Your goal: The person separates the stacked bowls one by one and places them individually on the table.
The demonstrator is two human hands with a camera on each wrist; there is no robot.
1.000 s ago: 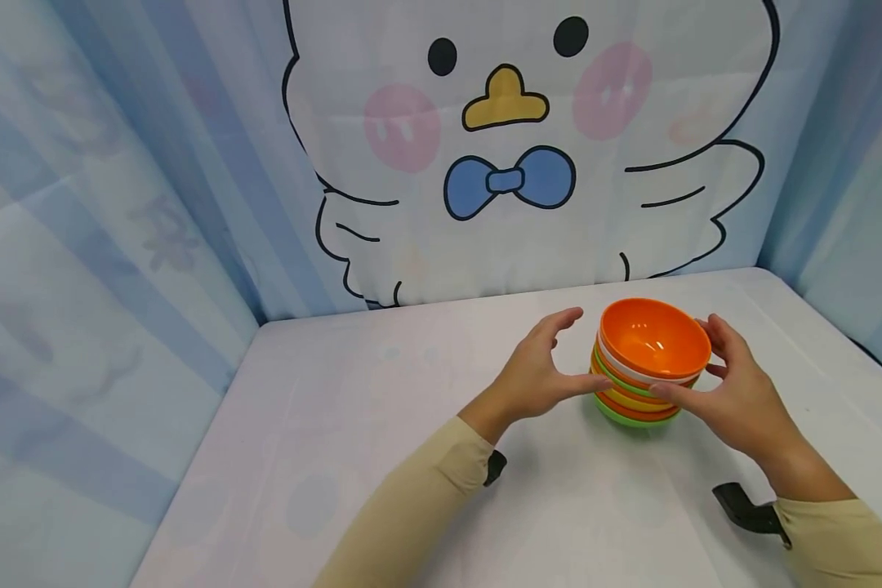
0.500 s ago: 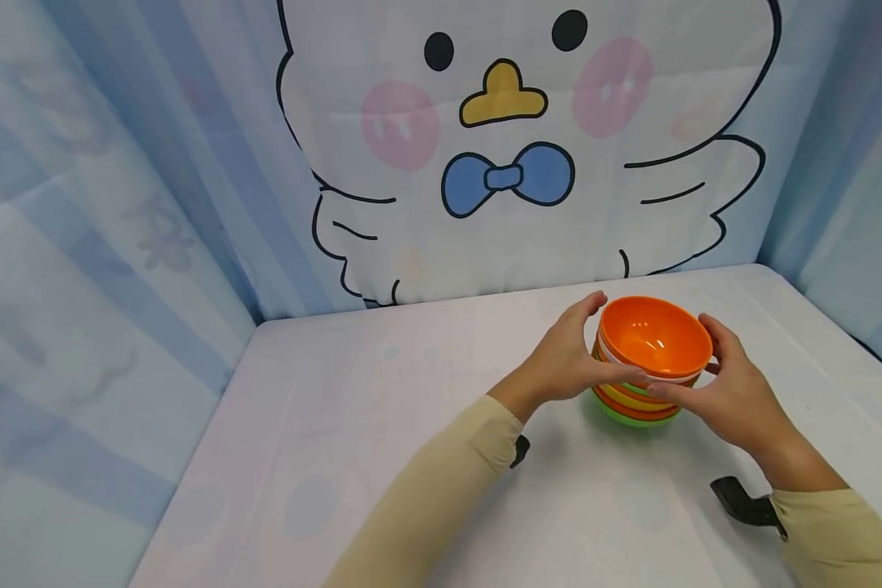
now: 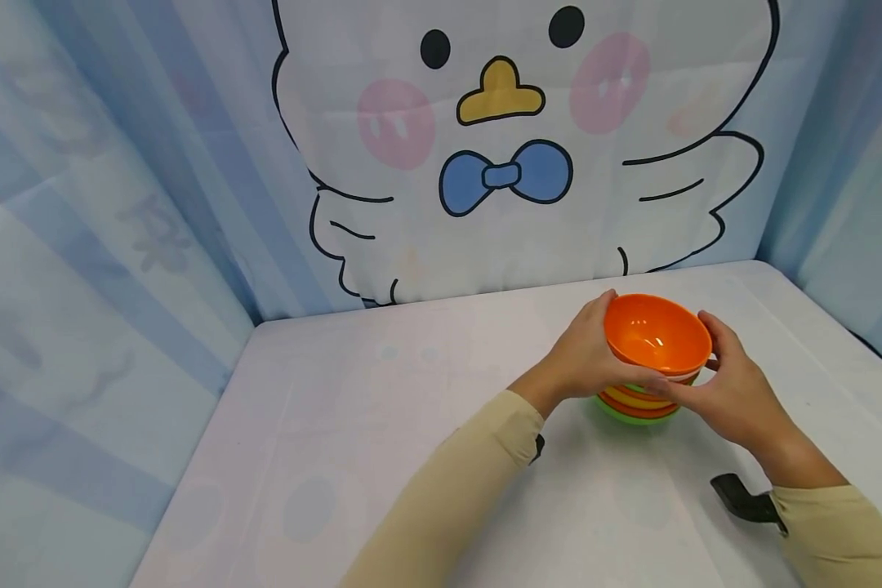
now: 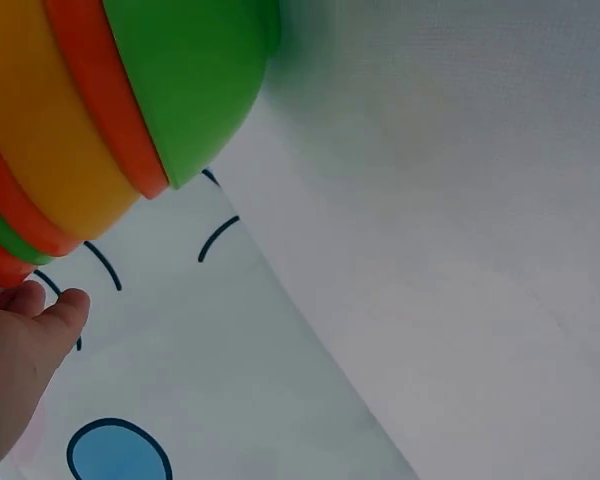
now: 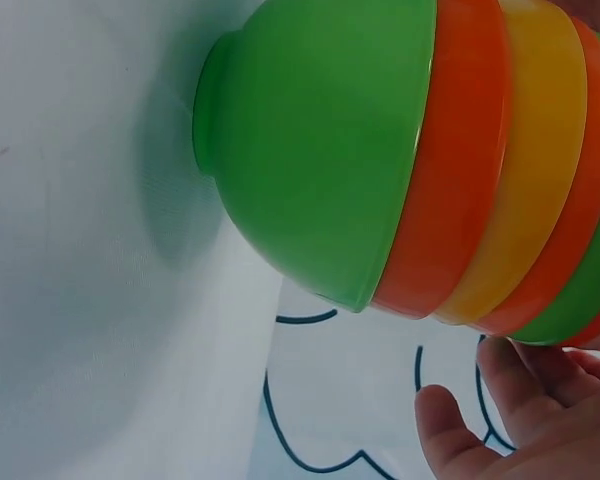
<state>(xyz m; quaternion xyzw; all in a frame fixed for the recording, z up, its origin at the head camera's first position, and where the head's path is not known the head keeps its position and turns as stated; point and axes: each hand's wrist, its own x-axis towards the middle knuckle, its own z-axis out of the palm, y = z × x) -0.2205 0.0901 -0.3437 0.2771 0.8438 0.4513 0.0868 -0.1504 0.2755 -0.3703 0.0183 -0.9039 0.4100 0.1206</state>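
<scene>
Two hands (image 3: 590,357) (image 3: 738,402) at bowl stack's (image 3: 656,331) edges

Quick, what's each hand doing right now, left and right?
Left hand: holding the upper left side of the stack of glossy, round, plastic-looking orange, yellow and green bowls.
Right hand: holding that stack's upper right side.

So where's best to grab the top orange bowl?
Hold the top orange bowl by its rim, probably from left and right together: it opens upward, round rim uppermost, while the bowls below hide its base. The left hand and right hand are at those sides.
</scene>
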